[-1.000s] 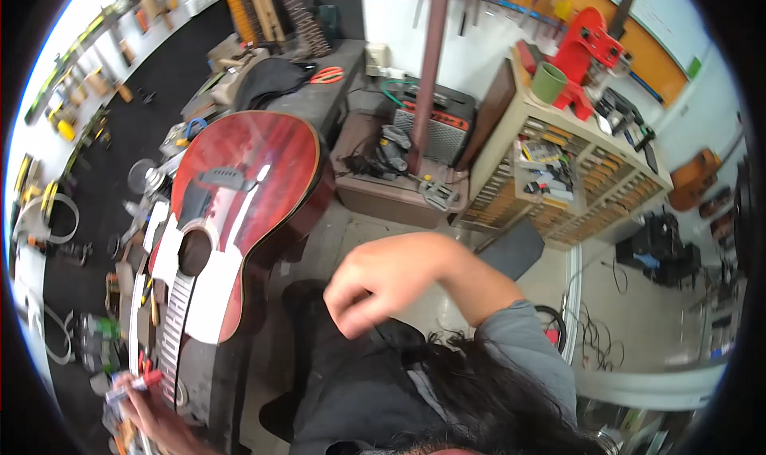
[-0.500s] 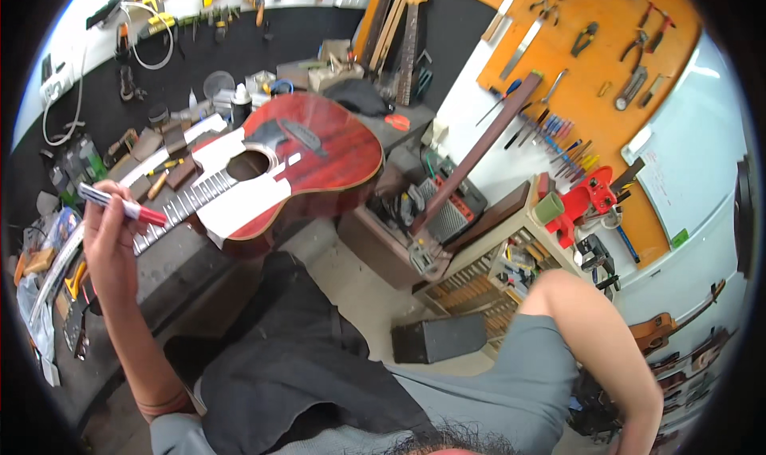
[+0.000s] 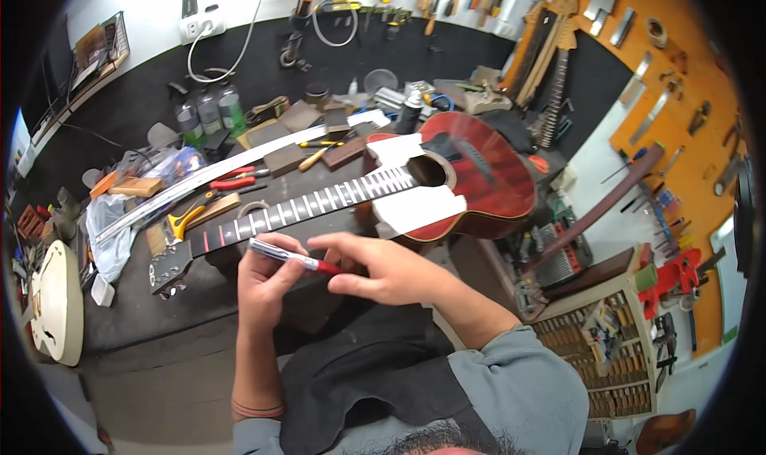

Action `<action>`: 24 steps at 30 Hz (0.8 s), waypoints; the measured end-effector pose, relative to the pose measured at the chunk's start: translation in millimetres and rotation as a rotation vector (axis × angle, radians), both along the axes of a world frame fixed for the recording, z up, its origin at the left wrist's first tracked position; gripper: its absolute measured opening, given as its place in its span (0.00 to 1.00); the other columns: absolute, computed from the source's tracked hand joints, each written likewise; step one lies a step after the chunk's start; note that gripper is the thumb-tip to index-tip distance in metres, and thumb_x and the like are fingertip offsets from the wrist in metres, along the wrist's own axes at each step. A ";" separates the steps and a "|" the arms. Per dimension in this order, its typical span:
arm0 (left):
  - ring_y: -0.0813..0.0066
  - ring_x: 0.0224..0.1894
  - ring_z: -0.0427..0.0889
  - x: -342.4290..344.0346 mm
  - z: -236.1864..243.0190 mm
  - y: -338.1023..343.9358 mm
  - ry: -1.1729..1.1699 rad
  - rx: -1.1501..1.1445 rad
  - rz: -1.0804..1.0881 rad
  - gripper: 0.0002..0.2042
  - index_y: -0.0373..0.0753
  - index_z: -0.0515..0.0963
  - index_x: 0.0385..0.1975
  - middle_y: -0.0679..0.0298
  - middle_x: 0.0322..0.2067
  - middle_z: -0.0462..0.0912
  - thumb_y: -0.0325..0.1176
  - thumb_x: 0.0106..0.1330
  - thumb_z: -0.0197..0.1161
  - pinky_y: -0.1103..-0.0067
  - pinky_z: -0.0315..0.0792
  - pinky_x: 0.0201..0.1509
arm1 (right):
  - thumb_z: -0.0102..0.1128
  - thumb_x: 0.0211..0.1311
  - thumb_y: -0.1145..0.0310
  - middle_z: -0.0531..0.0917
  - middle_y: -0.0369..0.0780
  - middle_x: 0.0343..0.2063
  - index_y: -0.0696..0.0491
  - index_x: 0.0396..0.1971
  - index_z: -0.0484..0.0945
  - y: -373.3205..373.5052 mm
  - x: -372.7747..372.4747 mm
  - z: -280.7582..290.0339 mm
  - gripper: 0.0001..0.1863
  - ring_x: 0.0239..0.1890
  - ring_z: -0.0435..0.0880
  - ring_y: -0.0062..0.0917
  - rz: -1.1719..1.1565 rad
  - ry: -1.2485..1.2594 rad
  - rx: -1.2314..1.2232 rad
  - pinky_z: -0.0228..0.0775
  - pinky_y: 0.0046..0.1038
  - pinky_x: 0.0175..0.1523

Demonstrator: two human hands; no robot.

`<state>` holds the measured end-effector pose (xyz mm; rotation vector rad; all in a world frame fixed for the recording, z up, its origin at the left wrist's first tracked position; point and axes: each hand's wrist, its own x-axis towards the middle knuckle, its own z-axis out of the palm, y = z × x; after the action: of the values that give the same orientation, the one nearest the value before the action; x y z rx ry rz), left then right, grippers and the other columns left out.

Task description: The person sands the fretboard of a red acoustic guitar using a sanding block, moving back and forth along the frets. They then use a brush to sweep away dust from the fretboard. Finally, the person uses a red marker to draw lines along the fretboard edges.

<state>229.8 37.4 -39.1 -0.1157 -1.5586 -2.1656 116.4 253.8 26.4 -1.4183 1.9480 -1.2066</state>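
My left hand point(image 3: 270, 283) is closed around a marker point(image 3: 270, 250) with a pale, dark-striped barrel and a red end that points right. Around that red end my right hand point(image 3: 379, 270) is open, thumb and fingers apart; whether it touches the marker I cannot tell. Just beyond both hands lies a red acoustic guitar point(image 3: 507, 180) on its back, its neck pointing left. White sheets point(image 3: 423, 208) cover the top on both sides of the fretboard point(image 3: 307, 206). Red marks show on a few frets near the headstock point(image 3: 170, 270).
The guitar rests on a dark workbench point(image 3: 159, 319). Behind its neck lie a long metal straightedge point(image 3: 211, 172), yellow-handled pliers point(image 3: 190, 214), red-handled pliers point(image 3: 235, 180) and wood blocks. A cream guitar body point(image 3: 57, 303) stands at the left, a tool drawer cabinet point(image 3: 610, 351) at the right.
My view has swung left, bringing the headstock into sight. My right hand has come from my right side to the marker's red end. The marker stays in my left hand.
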 end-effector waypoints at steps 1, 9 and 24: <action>0.79 0.46 0.84 3.0 -3.8 -3.4 0.004 0.009 -0.008 0.10 0.35 0.79 0.50 0.64 0.44 0.84 0.24 0.74 0.71 0.79 0.80 0.50 | 0.66 0.78 0.56 0.87 0.45 0.46 0.52 0.69 0.73 -15.8 5.2 0.7 0.28 0.45 0.90 0.38 -0.004 0.058 0.063 0.79 0.38 0.50; 0.84 0.39 0.78 -13.1 -17.9 -21.1 -0.090 -0.057 0.125 0.08 0.34 0.79 0.49 0.66 0.41 0.80 0.27 0.76 0.70 0.86 0.70 0.41 | 0.65 0.77 0.61 0.83 0.48 0.35 0.56 0.44 0.75 -79.3 -21.0 -52.3 0.14 0.40 0.85 0.49 -0.072 0.367 -0.145 0.77 0.46 0.46; 0.76 0.28 0.74 -69.5 21.0 -42.5 0.096 0.321 0.060 0.13 0.36 0.75 0.49 0.59 0.34 0.80 0.42 0.87 0.55 0.78 0.67 0.29 | 0.59 0.82 0.58 0.81 0.50 0.33 0.59 0.41 0.76 -22.5 -33.7 -69.5 0.17 0.36 0.82 0.46 -0.124 -0.120 0.120 0.73 0.41 0.44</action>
<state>160.3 -5.1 -18.1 -0.0671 -1.1311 -2.2943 82.7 231.4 -43.1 -1.1538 2.0130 -1.1789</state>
